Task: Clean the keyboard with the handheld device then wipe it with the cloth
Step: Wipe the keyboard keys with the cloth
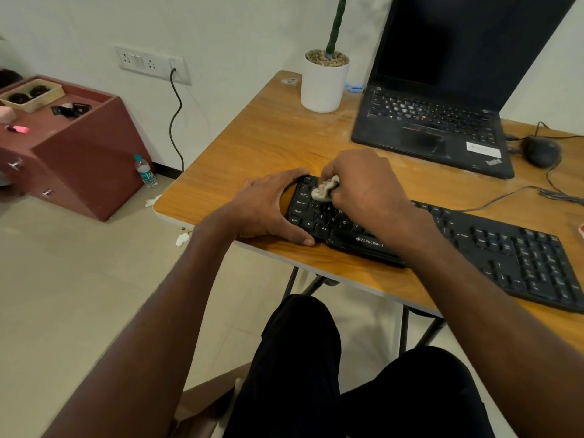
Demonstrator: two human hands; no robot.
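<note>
The person's knees [347, 374], in dark trousers, sit below the near edge of the bench [252, 137]. The keyboard [474, 245] lies flat on the bench along that near edge, with its left end under both hands. The left hand [268, 207] wraps the left end of the keyboard: fingers curl over the far corner and the thumb lies along the front edge, so this grip is closed on the keyboard. The right hand [363, 188] is over the left key rows of the keyboard, and its grip is closed on the cloth [325, 189], a small pale bunched wad pressed against the keys near the upper-left corner of the keyboard. Beyond the keyboard stands an open laptop [442, 115] with a dark screen. A white plant pot [324, 83] stands left of the laptop. A mouse [540, 151] lies beyond the right half of the keyboard.
</note>
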